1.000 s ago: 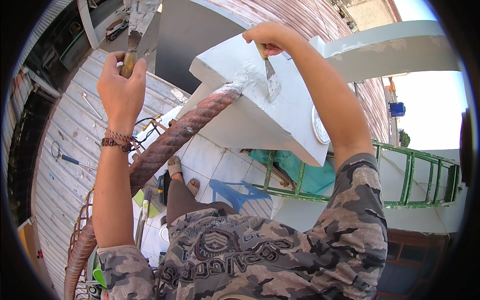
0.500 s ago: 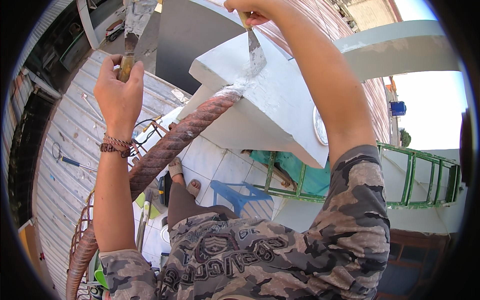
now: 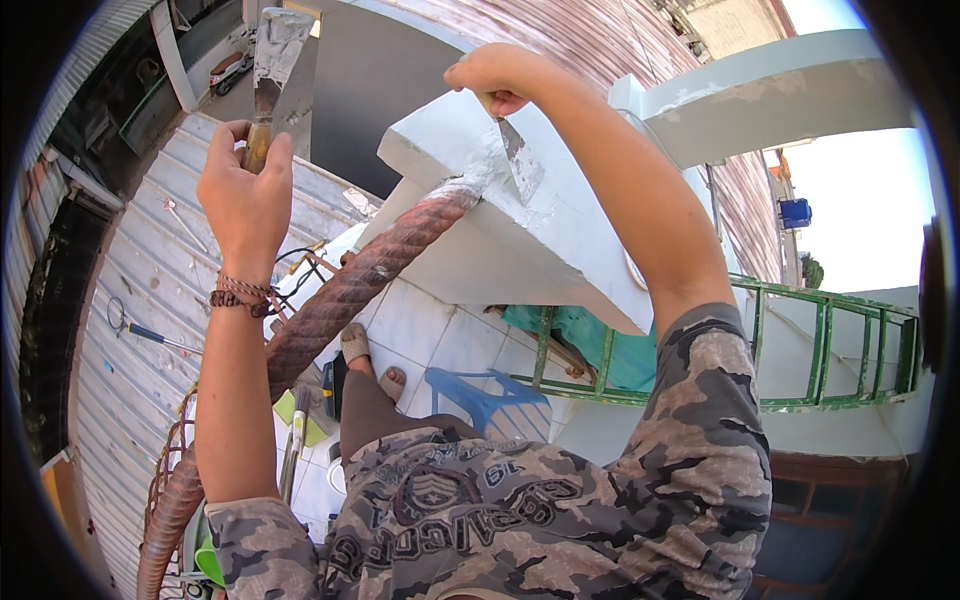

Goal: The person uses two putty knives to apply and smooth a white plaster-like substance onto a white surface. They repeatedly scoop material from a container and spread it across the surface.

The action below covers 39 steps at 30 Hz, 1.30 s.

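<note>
My left hand (image 3: 247, 195) is closed round the wooden handle of a putty knife (image 3: 282, 45), held upright with white paste spread over its blade. In my right hand (image 3: 500, 80) is a second putty knife (image 3: 521, 160), its blade pointing down and lying against the white ledge (image 3: 570, 205). Fresh white filler (image 3: 483, 165) is smeared on the ledge beside that blade. There a thick, twisted, rope-like brown rail (image 3: 385, 250) meets the ledge, with some white on its end. The rail runs down to the lower left, passing behind my left forearm.
Below stand a blue plastic stool (image 3: 490, 405) and a green ladder (image 3: 825, 345) lying sideways. Corrugated roofing (image 3: 135, 330) spreads on the left, with a blue-handled tool (image 3: 150, 333) on it. A pale curved beam (image 3: 780, 95) crosses the upper right. My feet stand on white tiles (image 3: 410, 320).
My right hand has come down a little, and its putty knife has shifted right and down along the ledge. The left putty knife sits slightly lower in view, still upright.
</note>
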Available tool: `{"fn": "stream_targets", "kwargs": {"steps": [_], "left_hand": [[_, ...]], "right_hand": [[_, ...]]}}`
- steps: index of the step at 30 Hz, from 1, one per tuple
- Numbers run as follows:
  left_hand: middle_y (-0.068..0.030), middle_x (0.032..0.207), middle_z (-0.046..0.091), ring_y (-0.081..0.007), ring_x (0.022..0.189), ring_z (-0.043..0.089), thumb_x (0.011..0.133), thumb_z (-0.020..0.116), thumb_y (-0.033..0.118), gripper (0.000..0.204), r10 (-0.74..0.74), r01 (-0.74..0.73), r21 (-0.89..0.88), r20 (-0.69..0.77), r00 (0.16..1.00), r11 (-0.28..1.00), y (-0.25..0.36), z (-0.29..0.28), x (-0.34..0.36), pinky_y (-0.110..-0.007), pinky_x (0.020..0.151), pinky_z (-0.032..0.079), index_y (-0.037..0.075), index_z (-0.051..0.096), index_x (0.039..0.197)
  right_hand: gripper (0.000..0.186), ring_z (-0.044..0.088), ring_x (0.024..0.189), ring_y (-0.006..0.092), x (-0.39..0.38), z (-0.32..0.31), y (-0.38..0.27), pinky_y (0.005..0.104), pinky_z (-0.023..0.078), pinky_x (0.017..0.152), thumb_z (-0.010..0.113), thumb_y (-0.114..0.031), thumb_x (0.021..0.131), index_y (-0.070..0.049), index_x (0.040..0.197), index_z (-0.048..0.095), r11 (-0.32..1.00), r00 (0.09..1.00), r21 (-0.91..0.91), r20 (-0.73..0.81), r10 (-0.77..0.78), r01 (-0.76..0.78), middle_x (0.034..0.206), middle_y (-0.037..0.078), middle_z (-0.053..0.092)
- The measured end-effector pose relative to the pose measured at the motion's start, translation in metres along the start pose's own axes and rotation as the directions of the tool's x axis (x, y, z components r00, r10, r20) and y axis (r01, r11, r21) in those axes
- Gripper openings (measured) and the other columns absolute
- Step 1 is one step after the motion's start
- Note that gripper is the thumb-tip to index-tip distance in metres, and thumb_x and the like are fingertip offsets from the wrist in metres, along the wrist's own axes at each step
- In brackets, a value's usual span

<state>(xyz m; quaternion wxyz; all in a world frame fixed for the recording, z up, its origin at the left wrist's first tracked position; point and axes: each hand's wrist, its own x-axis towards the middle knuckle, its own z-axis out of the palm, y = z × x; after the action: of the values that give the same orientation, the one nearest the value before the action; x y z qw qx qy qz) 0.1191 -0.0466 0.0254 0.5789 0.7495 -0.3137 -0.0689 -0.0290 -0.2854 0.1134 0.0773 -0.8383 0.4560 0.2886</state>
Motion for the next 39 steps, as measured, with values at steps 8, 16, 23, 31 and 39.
{"fn": "stream_targets", "kwargs": {"steps": [8,16,23,31,39], "left_hand": [[-0.0082,0.072,0.067,-0.0113,0.062,0.058,0.083,0.072,0.021,0.028,0.004,-0.004,0.039,0.001,1.000,0.999,0.002,-0.003,-0.001,-0.028,0.060,0.047,-0.001,0.062,0.099],[-0.0083,0.070,0.066,-0.0116,0.060,0.057,0.083,0.072,0.021,0.029,0.034,-0.034,0.053,-0.007,0.999,0.998,0.001,0.000,0.002,-0.028,0.059,0.046,-0.001,0.062,0.098],[-0.0087,0.071,0.066,-0.0114,0.060,0.057,0.083,0.071,0.021,0.029,0.031,-0.031,0.022,0.021,0.999,0.999,-0.005,0.002,0.004,-0.028,0.060,0.047,-0.001,0.062,0.098],[-0.0063,0.070,0.065,-0.0111,0.061,0.056,0.083,0.072,0.020,0.029,0.042,-0.042,0.013,0.009,0.999,0.999,-0.006,-0.002,0.003,-0.028,0.060,0.047,-0.001,0.062,0.099],[-0.0068,0.073,0.066,-0.0112,0.061,0.056,0.083,0.072,0.021,0.028,0.029,-0.030,0.018,0.014,0.999,0.999,-0.005,0.002,0.003,-0.028,0.060,0.047,-0.001,0.062,0.098]], "right_hand": [[0.018,0.054,0.041,0.0195,0.014,-0.044,-0.010,0.0354,0.040,0.039,0.054,-0.009,0.073,-0.004,0.057,0.060,0.910,0.945,-0.282,-0.037,-0.326,0.303,0.053,0.010,0.059],[0.042,0.043,0.033,0.0171,-0.032,0.017,0.036,0.0323,0.042,0.039,0.038,-0.029,0.091,-0.001,0.068,0.059,0.998,0.998,-0.021,-0.040,0.058,-0.059,0.042,0.008,0.047],[0.040,0.062,0.050,0.0161,-0.001,0.012,-0.010,0.0360,0.051,0.050,0.041,-0.029,0.092,-0.006,0.073,0.068,0.996,0.998,-0.092,-0.063,-0.023,0.017,0.068,0.005,0.070],[0.039,0.052,0.041,0.0164,-0.056,-0.022,-0.002,0.0315,0.043,0.039,0.039,-0.025,0.094,-0.004,0.079,0.069,0.992,0.993,0.122,-0.105,0.048,-0.035,0.069,0.009,0.070],[0.041,0.046,0.035,0.0177,-0.035,0.020,0.007,0.0326,0.044,0.040,0.042,-0.036,0.091,-0.002,0.088,0.065,0.991,0.992,0.086,-0.065,0.106,-0.100,0.051,0.009,0.055]]}}
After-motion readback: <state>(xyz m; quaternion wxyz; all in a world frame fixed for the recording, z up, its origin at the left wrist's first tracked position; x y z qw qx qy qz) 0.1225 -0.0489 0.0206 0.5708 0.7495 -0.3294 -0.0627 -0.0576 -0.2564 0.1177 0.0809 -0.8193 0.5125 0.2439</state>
